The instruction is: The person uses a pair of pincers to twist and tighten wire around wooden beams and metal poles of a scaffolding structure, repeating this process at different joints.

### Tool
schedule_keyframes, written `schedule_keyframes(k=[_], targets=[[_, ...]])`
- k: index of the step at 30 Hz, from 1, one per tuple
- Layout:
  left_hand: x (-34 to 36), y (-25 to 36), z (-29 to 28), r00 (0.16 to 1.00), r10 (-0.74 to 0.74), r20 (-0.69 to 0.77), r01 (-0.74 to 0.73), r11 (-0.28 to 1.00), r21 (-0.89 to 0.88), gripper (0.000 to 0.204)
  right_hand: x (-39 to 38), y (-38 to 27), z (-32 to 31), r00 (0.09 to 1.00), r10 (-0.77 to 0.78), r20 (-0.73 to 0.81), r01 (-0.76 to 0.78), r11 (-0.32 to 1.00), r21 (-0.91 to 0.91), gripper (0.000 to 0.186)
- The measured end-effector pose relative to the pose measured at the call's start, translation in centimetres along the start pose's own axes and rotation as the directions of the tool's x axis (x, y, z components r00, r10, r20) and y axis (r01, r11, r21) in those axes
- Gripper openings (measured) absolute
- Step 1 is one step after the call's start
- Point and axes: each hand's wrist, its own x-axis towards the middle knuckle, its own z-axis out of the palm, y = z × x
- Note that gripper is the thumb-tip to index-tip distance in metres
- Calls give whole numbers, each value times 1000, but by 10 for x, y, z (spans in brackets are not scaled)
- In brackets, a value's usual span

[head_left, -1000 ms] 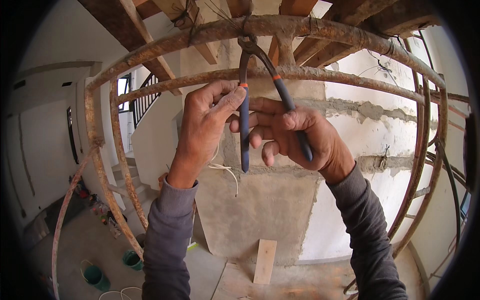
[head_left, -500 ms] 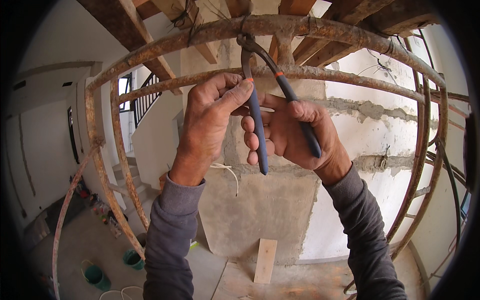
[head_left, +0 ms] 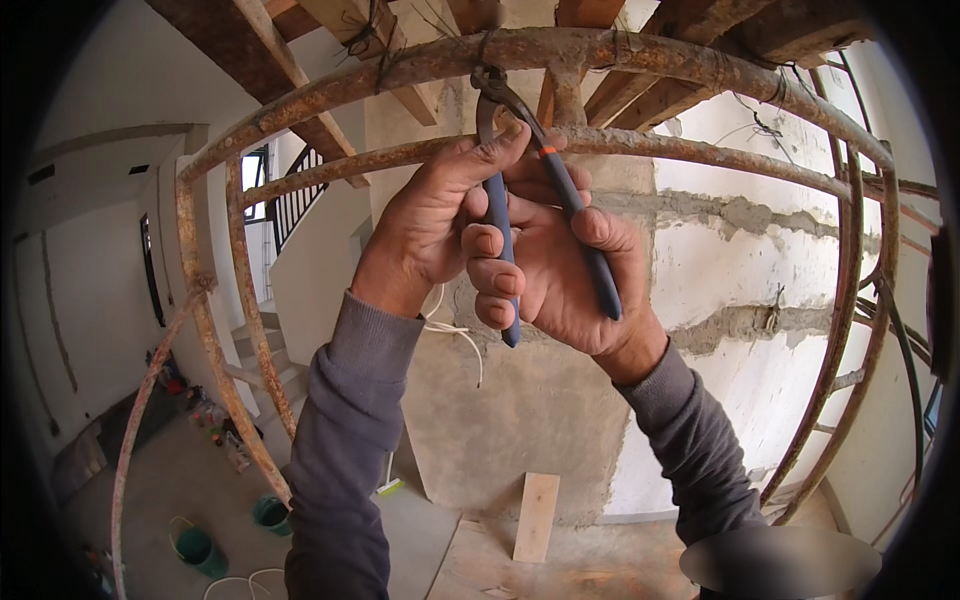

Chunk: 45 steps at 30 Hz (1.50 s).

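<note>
End-cutting pliers (head_left: 600,280), with dark blue grips and orange bands, point upward with their jaws at the upper rusty scaffold tube (head_left: 690,62). My right hand (head_left: 545,260) is wrapped around both handles, its thumb on the right one and its fingertips curled over the left. My left hand (head_left: 445,200) pinches the upper left handle, thumb just below the jaws. Whether the jaws grip one of the dark wire ties (head_left: 365,30) on the frame cannot be made out. A white cord (head_left: 460,340) hangs behind my hands.
Wooden beams (head_left: 280,60) run overhead. Scaffold uprights (head_left: 230,380) stand at both sides. Behind is a patched plaster wall (head_left: 500,420). Below lie a loose board (head_left: 537,515), green buckets (head_left: 200,550) and scattered small items. A staircase with black railing (head_left: 290,200) is at left.
My left hand has moved up and right, its thumb higher toward the jaws. My right hand's fingers have curled around the left handle, and the two handles are closer together.
</note>
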Motion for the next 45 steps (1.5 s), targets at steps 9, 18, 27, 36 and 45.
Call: schedule_keyframes(k=[9,18,27,36,45], targets=[[-7,-14,16,994,-60,-89,40,976,-215,44,0,16,10,985,-114,-130,104,991,-81,65],[-4,-24,19,978,-13,-207,-40,967,-251,31,-1,20,4,990,-75,-123,75,997,-3,57],[-6,-35,7,999,-14,-38,-2,922,-388,32,-7,10,19,965,-57,-258,16,988,-156,50],[5,-61,21,958,282,41,-221,826,-519,35,-4,7,46,860,-135,-491,-77,919,-387,34],[6,-59,35,974,210,-89,-227,858,-462,41,-12,-15,42,863,-18,-504,-204,901,-382,37]])
